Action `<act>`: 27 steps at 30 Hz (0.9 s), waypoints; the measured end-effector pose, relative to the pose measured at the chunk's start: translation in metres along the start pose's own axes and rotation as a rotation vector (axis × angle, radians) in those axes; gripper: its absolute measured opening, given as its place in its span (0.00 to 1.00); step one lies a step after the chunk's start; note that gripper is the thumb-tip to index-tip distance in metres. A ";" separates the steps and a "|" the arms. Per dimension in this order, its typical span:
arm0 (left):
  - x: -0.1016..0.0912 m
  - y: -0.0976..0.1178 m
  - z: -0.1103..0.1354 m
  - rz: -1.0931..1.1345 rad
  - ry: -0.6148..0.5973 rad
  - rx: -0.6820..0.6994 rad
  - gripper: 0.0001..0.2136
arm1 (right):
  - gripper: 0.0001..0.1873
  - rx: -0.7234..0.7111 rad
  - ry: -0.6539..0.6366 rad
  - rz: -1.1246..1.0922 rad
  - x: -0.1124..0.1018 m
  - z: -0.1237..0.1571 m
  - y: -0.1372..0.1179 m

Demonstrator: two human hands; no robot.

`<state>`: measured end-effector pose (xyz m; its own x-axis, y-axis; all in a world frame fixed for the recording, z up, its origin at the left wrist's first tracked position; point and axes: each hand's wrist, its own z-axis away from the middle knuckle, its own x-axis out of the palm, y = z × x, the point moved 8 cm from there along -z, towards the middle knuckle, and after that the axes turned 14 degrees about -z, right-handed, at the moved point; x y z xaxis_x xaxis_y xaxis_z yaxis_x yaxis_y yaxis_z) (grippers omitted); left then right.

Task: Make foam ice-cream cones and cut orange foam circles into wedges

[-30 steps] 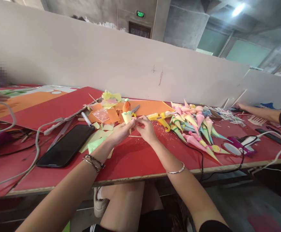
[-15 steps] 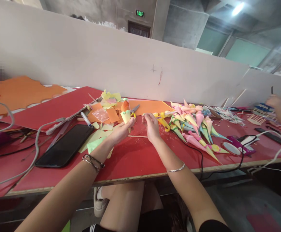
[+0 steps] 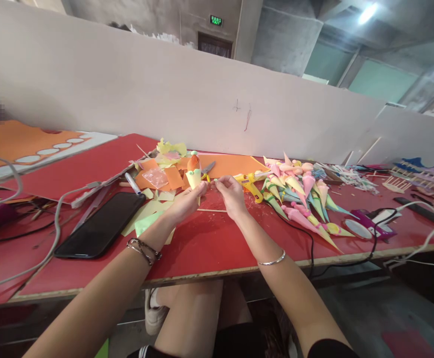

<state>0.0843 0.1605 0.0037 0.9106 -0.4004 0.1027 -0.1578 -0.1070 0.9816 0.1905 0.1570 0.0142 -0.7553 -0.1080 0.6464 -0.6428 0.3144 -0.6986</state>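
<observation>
Where behind left hand (image 3: 187, 204), cone (image 3: 193, 179) unseen

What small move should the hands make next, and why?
Probably bring the right hand to the pale yellow cone: the left hand holds it, orange top up, and the right fingertips sit close together beside it, apart from it. Whether they pinch anything is unclear.

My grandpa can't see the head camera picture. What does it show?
A person's left hand holds a pale yellow cone with an orange top, and the right hand is close beside it. On the red table, a black phone lies to the left; a yellow glue gun and a pile of colourful cones lie to the right.
</observation>
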 end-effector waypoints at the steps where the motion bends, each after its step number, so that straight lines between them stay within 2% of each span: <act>1: 0.000 -0.001 0.000 0.002 -0.003 -0.003 0.17 | 0.11 -0.007 -0.005 -0.009 0.000 0.000 0.000; 5: 0.000 -0.001 0.000 0.013 -0.008 -0.017 0.18 | 0.11 -0.024 -0.053 -0.024 0.003 0.000 -0.001; 9: 0.000 0.000 0.001 0.019 0.000 -0.021 0.20 | 0.12 0.005 -0.100 0.056 0.008 0.002 0.000; 18: 0.001 0.001 0.002 0.008 0.013 -0.025 0.18 | 0.12 0.042 -0.027 0.081 0.004 0.003 0.000; 27: 0.000 0.001 0.001 0.027 0.031 -0.026 0.17 | 0.08 0.037 -0.079 0.064 0.005 0.002 0.002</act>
<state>0.0835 0.1592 0.0046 0.9177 -0.3742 0.1336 -0.1727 -0.0728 0.9823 0.1851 0.1553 0.0150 -0.8015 -0.1630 0.5754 -0.5964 0.2877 -0.7493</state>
